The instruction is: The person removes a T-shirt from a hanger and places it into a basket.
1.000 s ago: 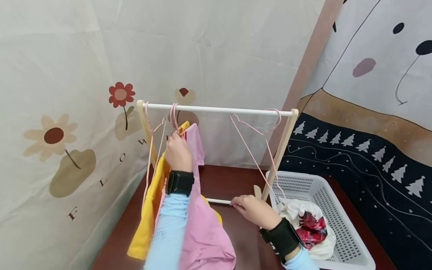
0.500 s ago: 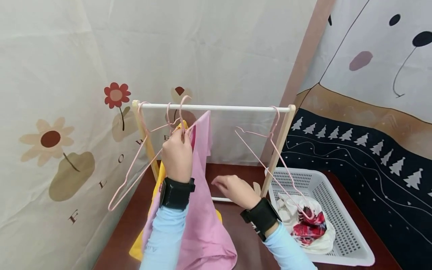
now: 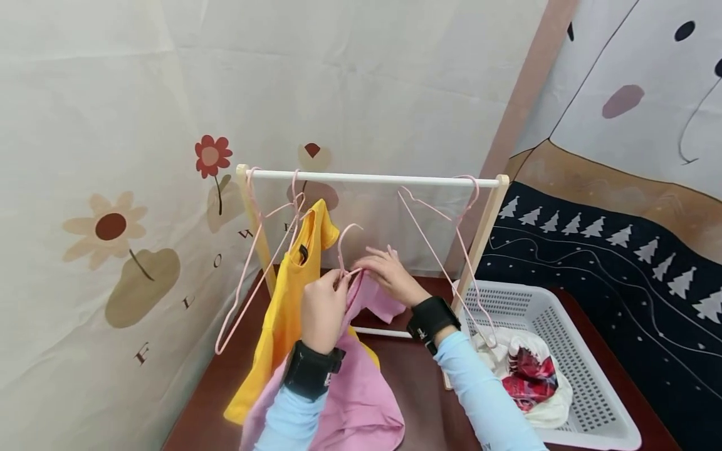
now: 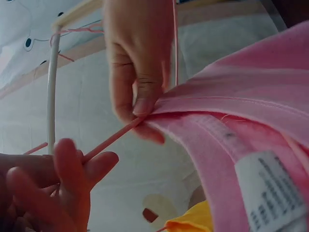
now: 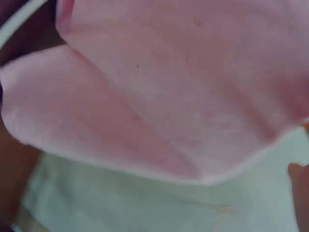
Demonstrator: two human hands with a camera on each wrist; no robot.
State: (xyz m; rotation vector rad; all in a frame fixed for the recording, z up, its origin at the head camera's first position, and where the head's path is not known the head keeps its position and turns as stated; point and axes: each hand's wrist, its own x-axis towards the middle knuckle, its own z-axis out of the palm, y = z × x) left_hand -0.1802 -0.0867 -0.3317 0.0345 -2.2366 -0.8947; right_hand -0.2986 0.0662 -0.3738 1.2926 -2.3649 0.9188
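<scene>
In the head view my left hand (image 3: 323, 311) pinches a pink clothes hanger (image 3: 340, 247) just below its hook, which stands free under the rail. A pink shirt (image 3: 361, 391) is on this hanger and droops onto the table. My right hand (image 3: 390, 275) pinches the shirt's neckline (image 4: 178, 104) against the hanger's arm, as the left wrist view shows. A white care label (image 4: 270, 193) shows inside the shirt. Pink cloth (image 5: 145, 96) fills most of the right wrist view and hides the fingertips there. A yellow shirt (image 3: 301, 282) hangs beside my left hand.
A rack with a white rail (image 3: 372, 178) and wooden posts stands on the dark red table (image 3: 414, 394). Bare pink hangers hang at its left (image 3: 239, 291) and right (image 3: 431, 247) ends. A grey basket (image 3: 606, 382) at right holds a white and red garment (image 3: 533, 382).
The pink shirt's hanger has come off the rail and down toward me in my left hand. My right hand has left the lower bar and risen to the shirt's neckline.
</scene>
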